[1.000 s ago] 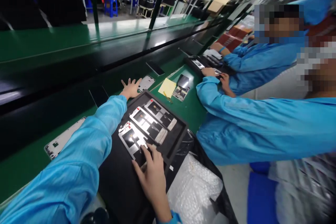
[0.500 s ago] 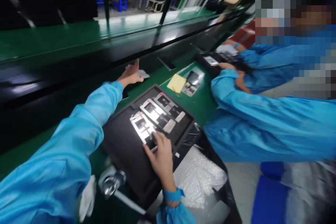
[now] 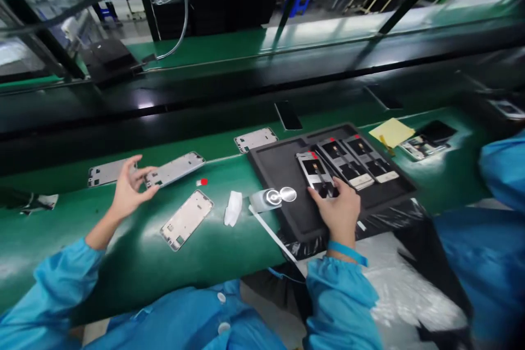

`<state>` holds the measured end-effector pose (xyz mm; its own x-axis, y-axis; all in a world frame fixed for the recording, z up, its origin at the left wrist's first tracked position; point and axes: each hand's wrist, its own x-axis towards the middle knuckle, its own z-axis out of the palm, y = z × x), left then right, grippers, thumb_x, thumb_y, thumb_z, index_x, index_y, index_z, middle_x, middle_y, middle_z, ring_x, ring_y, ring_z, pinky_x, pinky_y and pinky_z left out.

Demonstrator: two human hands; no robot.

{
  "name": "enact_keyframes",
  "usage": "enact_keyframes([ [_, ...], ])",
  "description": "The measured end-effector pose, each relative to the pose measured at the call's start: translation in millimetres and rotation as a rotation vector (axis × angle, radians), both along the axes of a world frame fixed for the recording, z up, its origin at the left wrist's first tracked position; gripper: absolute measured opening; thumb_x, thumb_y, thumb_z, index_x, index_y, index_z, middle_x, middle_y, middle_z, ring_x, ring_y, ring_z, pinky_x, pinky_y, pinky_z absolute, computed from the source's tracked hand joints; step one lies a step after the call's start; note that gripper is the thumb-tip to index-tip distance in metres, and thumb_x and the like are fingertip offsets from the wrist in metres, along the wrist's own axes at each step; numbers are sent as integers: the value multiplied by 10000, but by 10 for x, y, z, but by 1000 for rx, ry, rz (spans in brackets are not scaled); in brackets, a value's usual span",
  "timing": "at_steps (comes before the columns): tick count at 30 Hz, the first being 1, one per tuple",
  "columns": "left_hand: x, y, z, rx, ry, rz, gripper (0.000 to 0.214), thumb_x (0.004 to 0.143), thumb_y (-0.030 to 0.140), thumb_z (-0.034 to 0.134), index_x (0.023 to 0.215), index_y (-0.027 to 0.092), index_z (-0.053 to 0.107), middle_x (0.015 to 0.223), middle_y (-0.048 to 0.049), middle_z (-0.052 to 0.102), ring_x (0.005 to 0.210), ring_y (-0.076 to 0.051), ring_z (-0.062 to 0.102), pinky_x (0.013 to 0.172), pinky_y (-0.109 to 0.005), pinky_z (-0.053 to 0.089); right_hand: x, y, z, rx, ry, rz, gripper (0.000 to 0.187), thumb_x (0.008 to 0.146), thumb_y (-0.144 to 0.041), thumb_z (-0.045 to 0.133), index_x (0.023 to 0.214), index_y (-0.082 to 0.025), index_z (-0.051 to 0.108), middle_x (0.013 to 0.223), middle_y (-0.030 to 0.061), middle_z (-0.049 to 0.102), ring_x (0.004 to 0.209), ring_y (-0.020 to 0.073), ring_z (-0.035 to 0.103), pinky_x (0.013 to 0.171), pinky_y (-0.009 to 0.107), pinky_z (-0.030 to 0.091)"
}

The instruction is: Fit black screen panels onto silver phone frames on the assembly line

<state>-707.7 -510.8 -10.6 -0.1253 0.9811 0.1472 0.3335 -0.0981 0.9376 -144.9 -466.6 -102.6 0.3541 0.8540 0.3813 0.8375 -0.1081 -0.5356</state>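
My left hand (image 3: 129, 187) hovers over the green belt with its fingers spread, nearest to a silver phone mid-frame (image 3: 174, 169) and a second one (image 3: 109, 172). Two more bare frames lie nearby (image 3: 186, 220) (image 3: 255, 139). My right hand (image 3: 338, 210) rests on a black foam tray (image 3: 276, 167), its fingers over the lower end of a metal phone frame (image 3: 314, 169). That end is hidden under my fingers. Two similar frames (image 3: 338, 157) (image 3: 367, 157) sit side by side in the tray.
A white cloth (image 3: 233, 208) and a small red-and-white item (image 3: 200, 181) lie on the belt. A chrome fitting (image 3: 274, 197) with a white rod (image 3: 270, 232) sits at the tray's near corner. A yellow note (image 3: 391, 132) lies beyond the tray. A co-worker's blue sleeve (image 3: 492, 169) enters at right.
The view has swung left, moving the tray rightward and the co-workers mostly out of view. My left hand has come off the far dark band to above frames on the belt. My right hand stays on the tray's frame.
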Motion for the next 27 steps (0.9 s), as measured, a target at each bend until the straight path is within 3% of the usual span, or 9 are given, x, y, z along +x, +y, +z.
enact_keyframes([
  [4,-243,-565,-410,-33,160,97,969,721,528,875,1466,184,361,1311,-232,750,1398,-400,662,1249,-653,430,-27,28,17,-20,24,-47,748,780,-634,734,1297,-95,688,1176,240,723,1100,416,640,1069,617,474],
  [7,-357,-719,-513,-29,241,123,980,721,470,889,1508,163,392,1361,-240,729,1457,-439,597,1296,-718,314,-60,32,61,-3,59,-75,731,759,-643,764,1261,-116,700,1160,224,724,1094,405,641,1080,621,471],
  [10,-370,-888,-559,63,500,91,951,823,514,838,1588,144,412,1565,-292,583,1569,-493,448,1303,-775,227,-88,24,111,20,124,-98,735,721,-671,789,1209,-126,713,1159,222,726,1103,400,647,1089,626,477],
  [13,-127,-1151,-630,263,732,62,1058,893,594,797,1712,165,281,1735,-312,363,1661,-539,227,1282,-835,152,-110,14,145,45,164,-106,741,679,-708,796,1140,-133,722,1164,231,734,1117,407,663,1098,637,489],
  [17,415,-1420,-767,277,848,-79,1136,902,626,798,1762,192,195,1660,-281,505,1607,-585,304,1226,-904,146,-175,9,183,110,266,-96,773,638,-746,803,1093,-127,722,1154,237,743,1119,395,699,1099,618,520],
  [19,586,-1442,-833,261,864,-104,1059,920,584,795,1748,212,249,1569,-255,614,1547,-598,390,1200,-936,120,-218,-8,221,159,331,-85,796,643,-764,801,1105,-122,714,1164,244,746,1126,378,715,1087,589,546],
  [22,609,-1381,-900,348,821,-111,888,938,494,785,1691,250,382,1417,-218,722,1400,-562,563,1195,-947,118,-268,-95,319,240,434,-75,822,665,-796,787,1136,-128,697,1159,243,759,1111,355,743,1063,566,578],
  [25,457,-1247,-878,420,653,-135,751,895,384,792,1590,277,530,1324,-172,754,1289,-469,671,1247,-863,257,-322,-275,467,321,523,-71,811,687,-796,789,1175,-156,684,1148,218,775,1093,347,764,1062,589,588],
  [27,366,-1085,-752,411,445,-150,697,829,403,832,1481,267,626,1294,-156,746,1276,-431,693,1260,-765,373,-434,-427,585,366,565,-65,784,703,-762,808,1198,-167,680,1177,213,776,1117,346,768,1084,599,584],
])
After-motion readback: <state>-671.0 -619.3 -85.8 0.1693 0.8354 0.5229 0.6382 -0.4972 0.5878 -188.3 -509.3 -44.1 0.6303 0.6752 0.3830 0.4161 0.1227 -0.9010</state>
